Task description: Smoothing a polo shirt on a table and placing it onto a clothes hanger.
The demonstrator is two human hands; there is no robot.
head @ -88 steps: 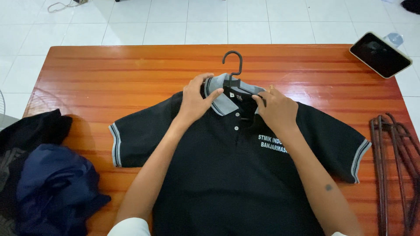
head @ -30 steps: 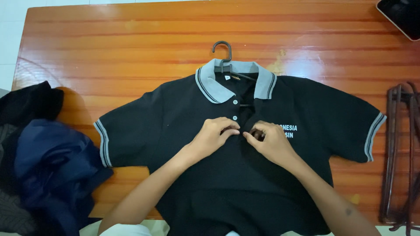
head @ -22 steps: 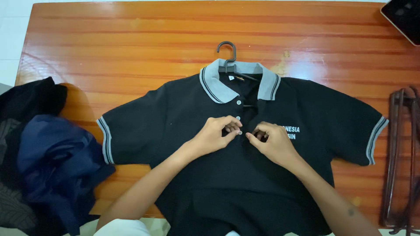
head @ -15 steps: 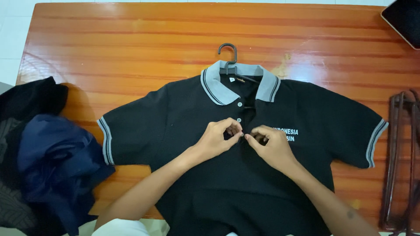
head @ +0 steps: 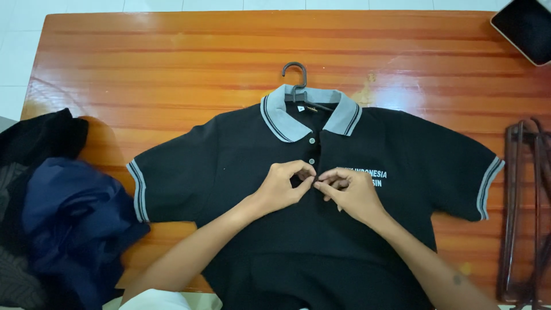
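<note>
A black polo shirt [head: 241,166] with a grey collar [head: 278,112] lies flat, front up, on a reddish wooden table [head: 172,63]. A black hanger sits inside it, its hook [head: 297,73] sticking out above the collar. My left hand [head: 284,186] and my right hand [head: 350,192] meet at the lowest part of the button placket, fingers pinching the fabric edges together. Two white buttons [head: 311,151] show above my hands. White lettering on the chest is partly covered by my right hand.
A heap of dark blue and black clothes [head: 63,218] lies at the table's left edge. Several dark brown hangers [head: 525,206] are stacked at the right edge. A dark tablet [head: 525,26] rests at the far right corner. White floor tiles lie beyond the table.
Both hands moved down from the collar to the lower placket. Over the last second they stay pinched there, drawing slightly closer together; the view shifted a little.
</note>
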